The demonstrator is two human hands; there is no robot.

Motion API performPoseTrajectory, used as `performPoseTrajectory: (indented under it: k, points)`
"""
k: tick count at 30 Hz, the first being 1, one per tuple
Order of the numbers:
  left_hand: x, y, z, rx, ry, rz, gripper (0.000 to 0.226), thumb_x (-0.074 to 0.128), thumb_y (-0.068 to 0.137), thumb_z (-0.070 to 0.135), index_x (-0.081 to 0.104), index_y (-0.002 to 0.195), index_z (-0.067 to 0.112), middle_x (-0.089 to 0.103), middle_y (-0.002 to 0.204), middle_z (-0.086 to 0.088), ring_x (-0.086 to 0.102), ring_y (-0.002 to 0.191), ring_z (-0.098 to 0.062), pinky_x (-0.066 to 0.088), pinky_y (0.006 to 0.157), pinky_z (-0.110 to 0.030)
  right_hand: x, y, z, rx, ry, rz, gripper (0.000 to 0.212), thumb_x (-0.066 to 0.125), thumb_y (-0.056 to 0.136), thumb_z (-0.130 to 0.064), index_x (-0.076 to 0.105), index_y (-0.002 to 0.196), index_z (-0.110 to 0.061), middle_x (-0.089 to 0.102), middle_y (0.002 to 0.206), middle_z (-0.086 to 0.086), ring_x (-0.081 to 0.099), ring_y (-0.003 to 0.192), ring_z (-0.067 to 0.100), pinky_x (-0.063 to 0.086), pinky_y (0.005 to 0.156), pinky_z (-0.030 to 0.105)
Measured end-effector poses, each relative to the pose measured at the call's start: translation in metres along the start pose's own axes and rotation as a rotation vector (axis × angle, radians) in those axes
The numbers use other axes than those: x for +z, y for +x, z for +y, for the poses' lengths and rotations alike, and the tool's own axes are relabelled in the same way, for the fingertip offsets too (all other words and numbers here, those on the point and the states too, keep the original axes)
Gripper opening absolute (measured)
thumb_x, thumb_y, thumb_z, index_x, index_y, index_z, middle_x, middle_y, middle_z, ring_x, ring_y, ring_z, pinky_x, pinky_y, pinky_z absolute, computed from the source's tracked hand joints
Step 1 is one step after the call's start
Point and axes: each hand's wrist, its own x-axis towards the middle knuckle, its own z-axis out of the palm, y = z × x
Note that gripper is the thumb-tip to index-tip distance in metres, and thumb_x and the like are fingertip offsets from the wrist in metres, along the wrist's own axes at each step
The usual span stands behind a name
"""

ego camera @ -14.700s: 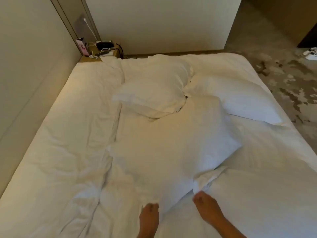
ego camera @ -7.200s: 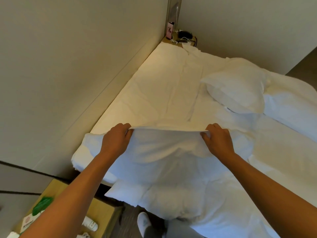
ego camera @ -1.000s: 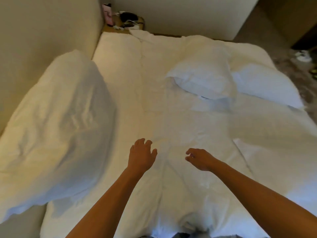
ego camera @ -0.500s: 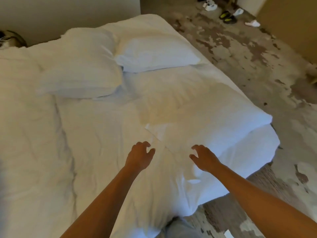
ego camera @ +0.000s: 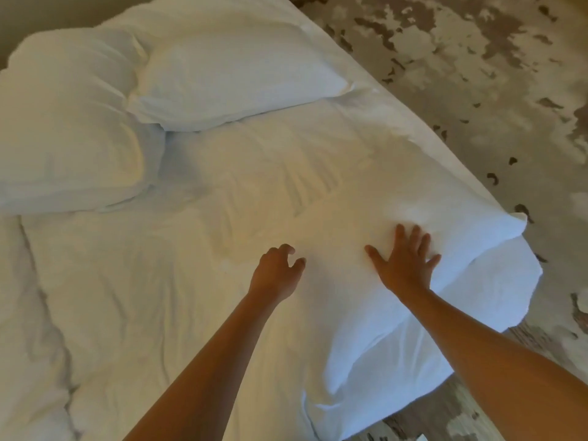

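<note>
Since half a second earlier, my right hand [ego camera: 404, 268] had gone from hovering with bent fingers to lying flat on the near pillow [ego camera: 366, 205], and the view had closed in on the bed's right corner. Its fingers were straight and spread wide, thumb out to the left, palm pressing the white cover; they gripped nothing. That pillow lay in the lower right of the frame, on the corner of the bed [ego camera: 127, 297], with its pointed corner jutting toward the carpet [ego camera: 477, 90] at the right edge.

My left hand [ego camera: 275, 275] was at the centre of the frame, just left of the right hand and apart from it. Its fingers were half curled, thumb held off from them, with nothing in them. I could not tell whether the fingertips touched the cloth.

Two far pillows lay in the upper left, one [ego camera: 229, 71] partly overlapping the other [ego camera: 63, 122]. The rumpled cover filled the lower left.
</note>
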Motion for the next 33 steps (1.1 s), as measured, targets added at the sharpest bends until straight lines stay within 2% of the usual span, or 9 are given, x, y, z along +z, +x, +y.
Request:
performPoseTrajectory:
  k: [5,8,12,15,18,22,25,29,33]
  points:
    - [0.030,0.078,0.004,-0.036,0.012,-0.011,0.051,0.056,0.096,0.049,0.054,0.139,0.022,0.056,0.138,-0.009,0.053,0.129,-0.029,0.045,0.106,-0.040,0.056,0.034,0.002,0.023,0.012,0.044,0.104,0.013,0.092,-0.086,-0.006,0.167,-0.016,-0.008,0.174,0.019,-0.007,0.160,0.042,0.013,0.118,0.078]
    - [0.044,0.123,0.005,-0.057,0.049,-0.014,0.058,0.058,0.094,0.055,0.053,0.141,0.022,0.056,0.139,-0.012,0.050,0.133,-0.032,0.043,0.109,-0.043,0.083,0.046,0.008,0.016,0.063,0.076,0.104,0.018,0.094,-0.084,-0.006,0.167,-0.014,-0.011,0.174,0.019,-0.010,0.160,0.042,0.008,0.118,0.079]
    - [0.060,0.171,0.005,-0.091,0.072,-0.017,0.074,0.050,0.087,0.072,0.050,0.143,0.024,0.054,0.144,-0.012,0.047,0.136,-0.033,0.040,0.112,-0.046,0.111,0.058,0.022,0.005,0.077,0.128,0.106,0.023,0.094,-0.083,-0.004,0.167,-0.012,-0.012,0.174,0.019,-0.011,0.160,0.042,0.008,0.117,0.080]
    - [0.068,0.194,0.003,-0.075,0.112,0.004,0.088,0.049,0.079,0.082,0.047,0.146,0.025,0.049,0.149,-0.008,0.042,0.141,-0.031,0.037,0.115,-0.046,0.126,0.067,0.028,-0.005,0.077,0.153,0.107,0.026,0.093,-0.082,-0.004,0.167,-0.011,-0.013,0.174,0.018,-0.011,0.160,0.042,0.008,0.117,0.080]
    - [0.071,0.211,0.001,-0.090,0.150,0.021,0.099,0.047,0.068,0.092,0.041,0.147,0.032,0.045,0.151,-0.005,0.036,0.144,-0.030,0.032,0.117,-0.052,0.136,0.075,0.030,-0.018,0.078,0.165,0.107,0.028,0.094,-0.082,-0.005,0.167,-0.011,-0.014,0.174,0.019,-0.011,0.160,0.042,0.006,0.118,0.080]
    - [0.077,0.222,0.000,-0.127,0.163,0.012,0.106,0.045,0.062,0.097,0.038,0.145,0.031,0.055,0.140,-0.006,0.048,0.133,-0.033,0.036,0.110,-0.052,0.145,0.085,0.032,-0.023,0.051,0.166,0.105,0.026,0.095,-0.080,-0.005,0.167,-0.009,-0.014,0.173,0.020,-0.011,0.160,0.044,0.007,0.117,0.080]
    - [0.082,0.222,-0.001,-0.153,0.075,-0.018,0.106,0.049,0.060,0.096,0.041,0.141,0.028,0.062,0.134,-0.007,0.058,0.125,-0.034,0.046,0.102,-0.049,0.148,0.089,0.033,-0.030,0.047,0.165,0.105,0.025,0.096,-0.079,-0.005,0.167,-0.009,-0.014,0.173,0.021,-0.011,0.159,0.044,0.006,0.117,0.081]
    - [0.086,0.215,-0.002,-0.145,0.038,-0.014,0.087,0.051,0.061,0.094,0.050,0.116,0.026,0.067,0.120,-0.007,0.064,0.109,-0.035,0.047,0.082,-0.041,0.147,0.088,0.034,-0.032,0.023,0.160,0.104,0.024,0.096,-0.080,-0.006,0.166,-0.009,-0.015,0.173,0.020,-0.011,0.159,0.044,0.007,0.117,0.080]
    - [0.084,0.197,0.003,-0.098,0.030,0.010,0.075,0.052,0.061,0.092,0.053,0.095,0.025,0.064,0.098,0.001,0.063,0.092,-0.029,0.048,0.076,-0.040,0.133,0.078,0.033,-0.023,0.002,0.119,0.103,0.019,0.096,-0.082,-0.008,0.167,-0.011,-0.014,0.173,0.019,-0.011,0.160,0.043,0.007,0.119,0.078]
